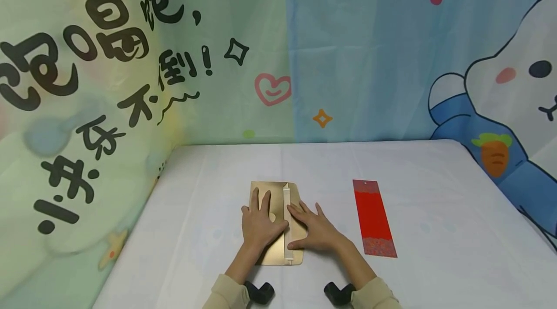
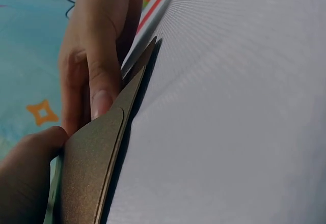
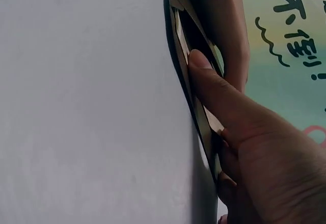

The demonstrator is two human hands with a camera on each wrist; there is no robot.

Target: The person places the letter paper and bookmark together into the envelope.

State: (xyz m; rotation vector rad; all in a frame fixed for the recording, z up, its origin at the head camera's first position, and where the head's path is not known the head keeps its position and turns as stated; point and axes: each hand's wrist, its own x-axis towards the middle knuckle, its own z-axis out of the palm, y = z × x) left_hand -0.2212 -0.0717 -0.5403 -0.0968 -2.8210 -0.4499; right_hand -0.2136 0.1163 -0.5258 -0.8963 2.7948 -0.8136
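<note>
A gold paper envelope (image 1: 271, 253) lies on the white table, its rounded flap (image 1: 294, 193) spread to the right. Along the fold runs a pale strip (image 1: 287, 241). My left hand (image 1: 259, 227) rests on the envelope body with fingers spread and thumb reaching to the strip. On the flap side, my right hand (image 1: 319, 232) presses with extended fingers, its thumb lower down. The right wrist view has that thumb (image 3: 209, 74) laid along a narrow opening between the paper layers. In the left wrist view the gold paper (image 2: 91, 158) stands edge-on beneath both hands.
A red paper piece with patterned ends (image 1: 375, 217) lies on the table to the right. The white tablecloth (image 1: 209, 193) runs back to a printed curtain (image 1: 357, 57). A black wrist device (image 1: 259, 293) sits at each cuff.
</note>
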